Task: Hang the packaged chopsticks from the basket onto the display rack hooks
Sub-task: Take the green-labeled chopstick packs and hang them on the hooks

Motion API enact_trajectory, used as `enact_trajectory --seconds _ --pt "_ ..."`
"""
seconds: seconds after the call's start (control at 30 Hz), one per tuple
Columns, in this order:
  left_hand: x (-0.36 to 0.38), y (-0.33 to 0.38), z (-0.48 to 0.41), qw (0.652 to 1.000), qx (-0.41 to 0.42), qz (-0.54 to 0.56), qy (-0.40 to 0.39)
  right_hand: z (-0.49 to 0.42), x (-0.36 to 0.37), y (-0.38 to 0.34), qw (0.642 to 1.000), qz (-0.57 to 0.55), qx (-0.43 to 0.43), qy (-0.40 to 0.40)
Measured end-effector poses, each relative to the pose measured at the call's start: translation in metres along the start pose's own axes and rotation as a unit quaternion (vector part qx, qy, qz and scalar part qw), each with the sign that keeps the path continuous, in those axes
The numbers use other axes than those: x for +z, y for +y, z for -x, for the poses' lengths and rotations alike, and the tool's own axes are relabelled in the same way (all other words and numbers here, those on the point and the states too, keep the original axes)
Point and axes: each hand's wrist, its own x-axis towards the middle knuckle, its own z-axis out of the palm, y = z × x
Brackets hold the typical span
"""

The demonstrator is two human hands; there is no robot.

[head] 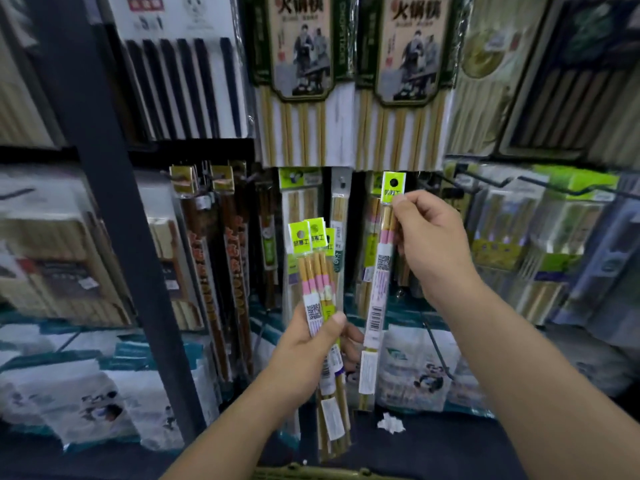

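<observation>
Right hand [429, 244] pinches one chopstick pack [375, 296] just under its neon-yellow header, held upright in front of the rack's lower row, near a black hook [485, 183]. Left hand [311, 344] grips a fanned bundle of matching packs [317, 271], QR codes showing. Big packs [301, 46] overhead read 火锅筷 and CHOPSTICKS.
</observation>
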Motion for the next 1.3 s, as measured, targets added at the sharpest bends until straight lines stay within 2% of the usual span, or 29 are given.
enact_trajectory --seconds 0.33,0.6,0.73,0.9,0.97,1.07,1.1,1.3 --pt "0.001 0.001 -0.01 1.0 0.005 0.006 0.006 -0.014 -0.002 0.006 1.0 0.019 0.014 -0.004" --pt "0.0 0.012 -0.017 0.999 0.018 -0.033 0.02 -0.018 0.0 0.015 0.998 0.043 0.035 0.009" --pt "0.005 0.024 -0.019 0.999 0.029 -0.014 0.013 -0.014 -0.003 0.021 0.997 0.057 0.047 0.015" --pt "0.008 0.033 -0.021 0.999 0.033 0.011 -0.001 -0.002 -0.008 0.019 0.992 0.094 -0.001 0.08" --pt "0.01 0.035 -0.021 0.999 0.037 0.018 -0.004 0.007 -0.007 0.013 0.996 0.069 -0.02 0.055" --pt "0.012 0.037 -0.021 0.999 0.047 0.016 -0.015 0.022 0.001 0.002 0.997 0.037 -0.029 -0.068" --pt "0.013 0.037 -0.021 0.998 0.053 0.014 -0.019 0.025 0.004 0.001 0.995 0.042 -0.03 -0.086" --pt "0.013 0.035 -0.019 0.997 0.068 0.019 -0.03 0.027 0.007 0.001 0.998 0.029 0.011 -0.058"
